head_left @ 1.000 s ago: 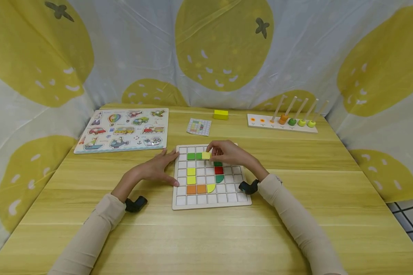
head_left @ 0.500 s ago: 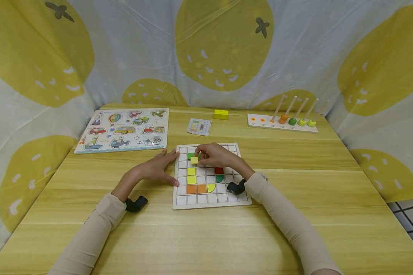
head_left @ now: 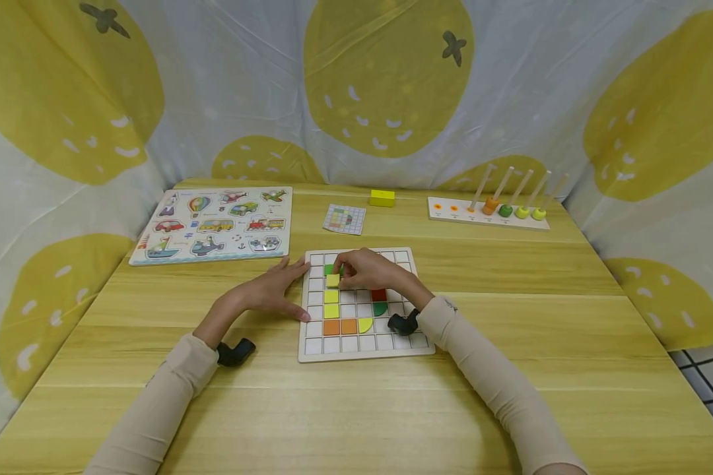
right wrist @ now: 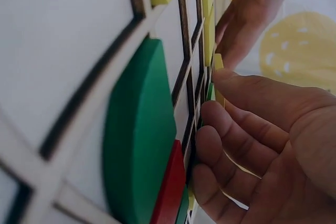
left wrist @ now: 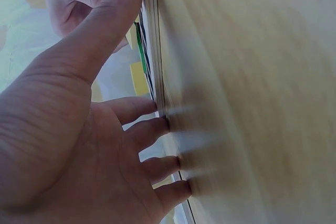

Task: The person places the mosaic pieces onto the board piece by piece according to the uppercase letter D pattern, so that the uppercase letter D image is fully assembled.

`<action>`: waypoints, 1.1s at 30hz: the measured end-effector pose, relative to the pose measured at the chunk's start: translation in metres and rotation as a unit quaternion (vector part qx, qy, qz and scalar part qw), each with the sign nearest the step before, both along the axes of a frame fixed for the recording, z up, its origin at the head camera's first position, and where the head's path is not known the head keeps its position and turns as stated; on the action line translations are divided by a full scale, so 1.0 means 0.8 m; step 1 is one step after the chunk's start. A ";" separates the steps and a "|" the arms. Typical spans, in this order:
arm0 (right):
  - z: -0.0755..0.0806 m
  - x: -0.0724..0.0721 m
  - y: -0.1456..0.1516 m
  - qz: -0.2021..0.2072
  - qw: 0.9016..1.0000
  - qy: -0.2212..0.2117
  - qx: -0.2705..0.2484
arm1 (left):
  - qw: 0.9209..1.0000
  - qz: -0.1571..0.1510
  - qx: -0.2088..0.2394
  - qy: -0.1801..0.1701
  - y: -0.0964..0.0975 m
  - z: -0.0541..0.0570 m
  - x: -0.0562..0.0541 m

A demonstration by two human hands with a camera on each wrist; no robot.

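My right hand (head_left: 368,269) pinches a small yellow square tile (head_left: 333,280) between thumb and fingers, low over the left part of a white grid board (head_left: 356,359). Just nearer to me, two yellow square tiles (head_left: 331,303) sit in the same column; a green tile (head_left: 330,269) lies beyond. Two orange tiles (head_left: 340,327) and a yellow quarter-round (head_left: 365,325) form a lower row. A red tile (head_left: 379,295) and green quarter-round (head_left: 380,309) lie rightward. With fingers spread, my left hand (head_left: 267,290) rests along the board's left edge, its fingertips (left wrist: 181,187) touching there.
Behind the board lie a grid pattern card (head_left: 344,219) and a yellow block (head_left: 382,198). At back left is a vehicle picture puzzle (head_left: 214,224). A peg counting stand (head_left: 487,214) with upright rods and beads occupies the back right. A patterned curtain (head_left: 386,79) surrounds the table.
My right hand has carried the yellow tile leftward and slightly toward me, from the far row to above the two yellow tiles. The left hand stays where it was.
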State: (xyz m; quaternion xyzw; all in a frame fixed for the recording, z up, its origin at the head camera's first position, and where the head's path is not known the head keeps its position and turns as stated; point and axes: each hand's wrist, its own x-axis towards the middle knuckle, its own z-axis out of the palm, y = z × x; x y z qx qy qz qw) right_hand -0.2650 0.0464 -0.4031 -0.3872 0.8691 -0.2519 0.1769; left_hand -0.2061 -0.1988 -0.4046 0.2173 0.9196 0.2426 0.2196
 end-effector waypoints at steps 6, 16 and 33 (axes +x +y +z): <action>0.000 0.001 -0.003 0.006 1.000 0.007 0.005 | 1.000 -0.001 -0.001 0.002 -0.001 0.000 0.000; -0.001 0.002 -0.005 0.009 1.000 0.015 0.020 | 1.000 -0.004 -0.003 0.006 0.001 -0.003 -0.001; 0.000 0.005 0.022 -0.007 1.000 0.005 -0.024 | 1.000 -0.001 -0.004 0.002 0.000 -0.006 -0.001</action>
